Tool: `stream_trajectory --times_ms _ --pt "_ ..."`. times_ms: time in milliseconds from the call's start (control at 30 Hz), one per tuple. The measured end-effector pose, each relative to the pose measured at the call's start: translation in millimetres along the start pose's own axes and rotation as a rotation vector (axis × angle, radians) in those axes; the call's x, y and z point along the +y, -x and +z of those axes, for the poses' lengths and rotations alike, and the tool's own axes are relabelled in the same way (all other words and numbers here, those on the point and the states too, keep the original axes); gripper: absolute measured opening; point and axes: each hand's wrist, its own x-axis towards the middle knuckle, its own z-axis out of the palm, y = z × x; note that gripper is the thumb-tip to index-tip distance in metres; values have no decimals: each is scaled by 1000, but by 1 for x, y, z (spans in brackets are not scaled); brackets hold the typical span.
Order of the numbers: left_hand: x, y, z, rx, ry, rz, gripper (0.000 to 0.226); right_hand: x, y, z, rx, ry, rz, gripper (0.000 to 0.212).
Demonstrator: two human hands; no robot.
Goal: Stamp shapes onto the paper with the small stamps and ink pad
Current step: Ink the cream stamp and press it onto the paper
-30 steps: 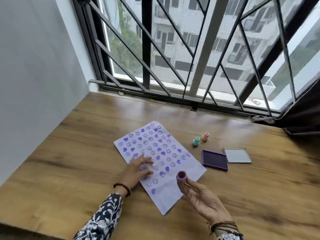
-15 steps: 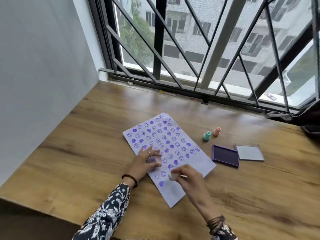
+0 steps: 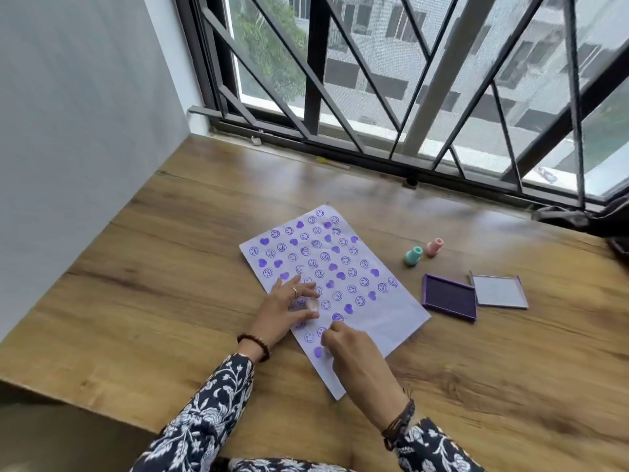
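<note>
A white paper (image 3: 391,308) lies slanted on the wooden table (image 3: 170,274), covered with several purple smiley and heart prints. My left hand (image 3: 284,313) rests on the paper's left edge, its fingertips pinching a small pale stamp (image 3: 312,305). My right hand (image 3: 355,359) is turned palm down over the paper's lower part, its fingers closed on the purple stamp, which they hide almost fully. The open purple ink pad (image 3: 449,297) sits right of the paper, with its grey lid (image 3: 498,291) beside it.
A teal stamp (image 3: 413,256) and a pink stamp (image 3: 434,247) stand upright beyond the ink pad. A barred window (image 3: 374,97) runs along the table's far side and a white wall (image 3: 68,131) along its left. Dark cloth (image 3: 599,219) lies at the far right.
My right hand turned the purple stamp from face up to face down and lowered it onto the paper's lower part. My left hand stayed on the paper. The camera moved closer.
</note>
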Motion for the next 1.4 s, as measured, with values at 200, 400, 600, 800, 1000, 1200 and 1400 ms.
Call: stream_trajectory --times_ms 200,400,600,800,1000,1200,1400 --pt "2 0 -1 -10 2 -11 32 4 -5 -3 -48 80 -69 24" --pt "5 2 -3 -21 3 -31 33 23 -10 -9 -20 -356 49 17" --pt "13 5 -4 22 47 -61 33 49 12 -20 237 -1340 405 19" --pt "35 16 12 94 -30 99 35 54 27 -19 296 -1517 436 16" --pt "57 20 27 45 -57 122 32 51 27 -32 387 -1220 334 17" --pt "70 17 37 15 -98 163 36 56 31 -39 451 -1055 315 17" --pt "81 11 46 -55 -63 158 34 67 37 -48 474 -978 323 27"
